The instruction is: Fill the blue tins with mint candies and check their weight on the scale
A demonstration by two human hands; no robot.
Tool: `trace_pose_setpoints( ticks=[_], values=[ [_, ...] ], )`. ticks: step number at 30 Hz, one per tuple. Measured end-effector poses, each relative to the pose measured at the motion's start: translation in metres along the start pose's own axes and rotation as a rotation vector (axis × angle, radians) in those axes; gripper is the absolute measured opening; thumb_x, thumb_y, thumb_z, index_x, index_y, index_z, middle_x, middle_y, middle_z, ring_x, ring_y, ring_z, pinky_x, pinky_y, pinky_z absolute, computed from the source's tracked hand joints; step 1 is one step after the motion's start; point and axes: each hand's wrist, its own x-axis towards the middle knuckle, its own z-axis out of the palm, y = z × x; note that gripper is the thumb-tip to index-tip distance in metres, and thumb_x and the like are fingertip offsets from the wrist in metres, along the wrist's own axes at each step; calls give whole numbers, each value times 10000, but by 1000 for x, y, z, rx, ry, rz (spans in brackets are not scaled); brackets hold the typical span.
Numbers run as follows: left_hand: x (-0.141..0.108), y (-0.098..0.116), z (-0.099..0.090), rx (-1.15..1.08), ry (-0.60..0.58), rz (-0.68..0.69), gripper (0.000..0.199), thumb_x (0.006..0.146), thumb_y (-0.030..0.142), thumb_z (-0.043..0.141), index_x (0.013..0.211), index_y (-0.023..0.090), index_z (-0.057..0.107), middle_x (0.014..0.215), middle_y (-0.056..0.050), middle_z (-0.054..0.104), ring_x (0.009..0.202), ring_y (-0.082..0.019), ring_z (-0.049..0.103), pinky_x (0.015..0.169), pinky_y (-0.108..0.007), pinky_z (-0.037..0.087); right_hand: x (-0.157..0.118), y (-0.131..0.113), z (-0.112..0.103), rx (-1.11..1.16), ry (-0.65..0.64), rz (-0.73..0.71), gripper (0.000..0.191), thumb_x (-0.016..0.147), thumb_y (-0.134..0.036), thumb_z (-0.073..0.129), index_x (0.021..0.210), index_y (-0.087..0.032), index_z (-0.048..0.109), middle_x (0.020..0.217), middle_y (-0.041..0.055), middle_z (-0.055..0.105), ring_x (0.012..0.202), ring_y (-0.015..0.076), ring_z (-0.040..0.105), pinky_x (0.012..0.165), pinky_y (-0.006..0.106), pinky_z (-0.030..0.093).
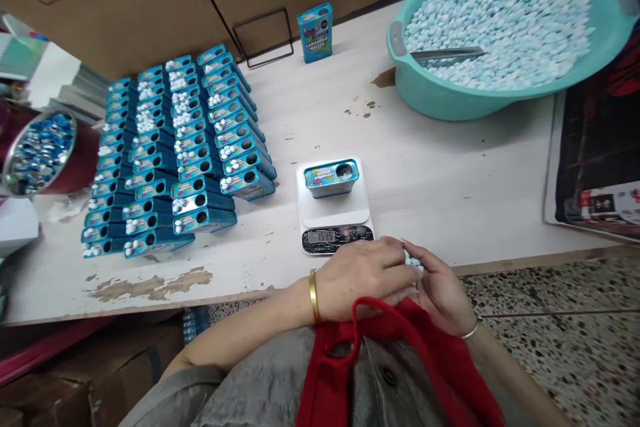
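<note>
Red strap (323,387), six o'clock. Grouped tins (250,185), nine to ten o'clock: uncapped, many topped with white sweets (145,121); judged part-done. Working tin (330,180), centre, upright on scale (334,215): uncapped, weighing seemingly under way. Left hand (367,277), five o'clock: fingers bent together, tips hidden, grip cannot be told. Right hand (443,290), four o'clock: fingers closed round blue-white candies (414,264). Tub (465,103), two o'clock: well stocked, so much apparently left. Surface: pale table (425,193), finish chipped. Room: brown carton (125,20), ten o'clock; speckled floor (550,307), four o'clock.
</note>
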Motion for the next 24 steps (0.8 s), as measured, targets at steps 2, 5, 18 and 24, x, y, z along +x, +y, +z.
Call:
trace_pose_setpoints(
  ticks=[2, 5, 18, 24],
  values=[
    [-3, 0, -1, -52, -76, 80, 279, 967, 295, 377, 911, 161, 614, 914, -60, 625, 878, -166, 563, 789, -284, 469, -2, -3, -1, 24, 58, -11, 217, 701, -198, 644, 904, -142, 694, 748, 40, 693, 564, 130, 629, 481, 209, 545],
    [-6, 1, 0, -145, -158, 162, 141, 907, 238, 482, 922, 167, 604, 932, -47, 628, 875, -159, 565, 755, -257, 474, -3, -8, -3, 51, 70, -98, 281, 695, -152, 620, 970, -127, 674, 770, 45, 676, 615, 116, 626, 528, 188, 546],
    [-20, -48, -76, 246, 344, -260, 450, 877, 435, 546, 1252, 190, 500, 1137, -124, 575, 1033, -237, 528, 875, -386, 422, 13, -10, -13, -139, -65, -190, 292, 717, -363, 766, 910, -179, 646, 565, -75, 459, 408, 22, 326, 322, 113, 266],
    [-9, -85, -108, 374, -11, -444, 746, 782, 483, 659, 1376, 167, 338, 1182, -138, 595, 1043, -280, 569, 868, -416, 426, 23, -14, -2, -214, -77, -231, 358, 692, -435, 775, 911, -171, 672, 561, -71, 441, 405, 6, 269, 340, 119, 219]
  ],
)
